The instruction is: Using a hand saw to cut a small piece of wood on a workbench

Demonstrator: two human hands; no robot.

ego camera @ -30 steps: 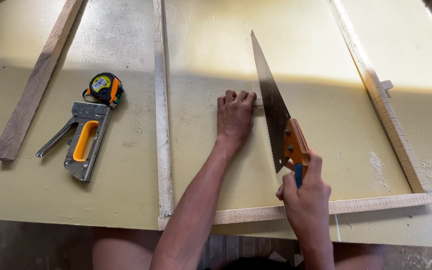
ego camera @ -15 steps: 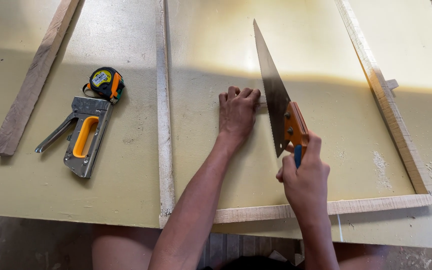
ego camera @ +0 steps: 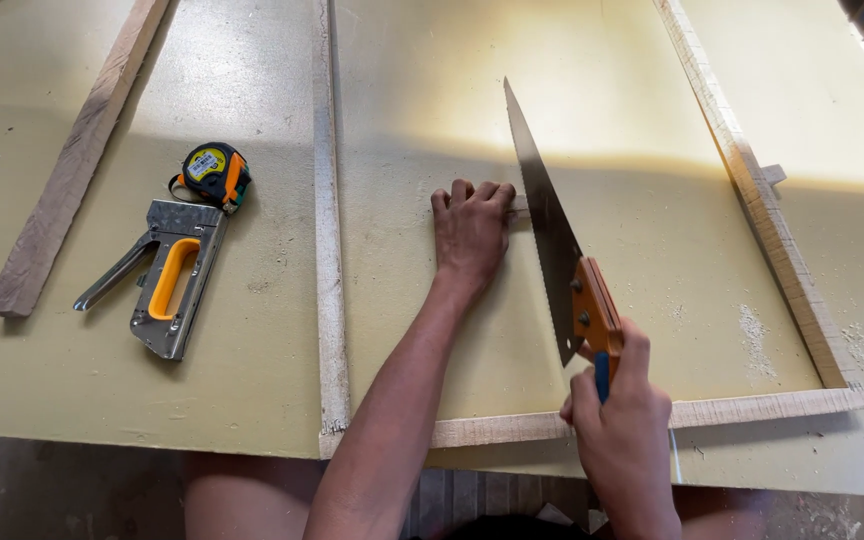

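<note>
1. Right hand (ego camera: 620,425): fist wrapped tight on the orange handle of a handsaw (ego camera: 550,240); blade runs up and away from the hand, teeth on the side facing the left hand.
2. Left hand (ego camera: 470,232): palm down, fingers curled, pressing on the yellow-green board (ego camera: 432,100) just left of the blade. Fingertips sit on a thin wood piece (ego camera: 519,204) that reaches the blade.
3. Wooden strips framing the board: long one (ego camera: 329,250) left of the left forearm, one (ego camera: 764,225) far right of the saw, one (ego camera: 742,409) crossing near the right hand.
4. Well left of the left hand: staple gun (ego camera: 164,282) with yellow grip, yellow tape measure (ego camera: 212,172) touching its top end.
5. Further left: loose wood plank (ego camera: 77,160), lying diagonal.
6. Sawdust patch (ego camera: 752,335) right of the right hand.
</note>
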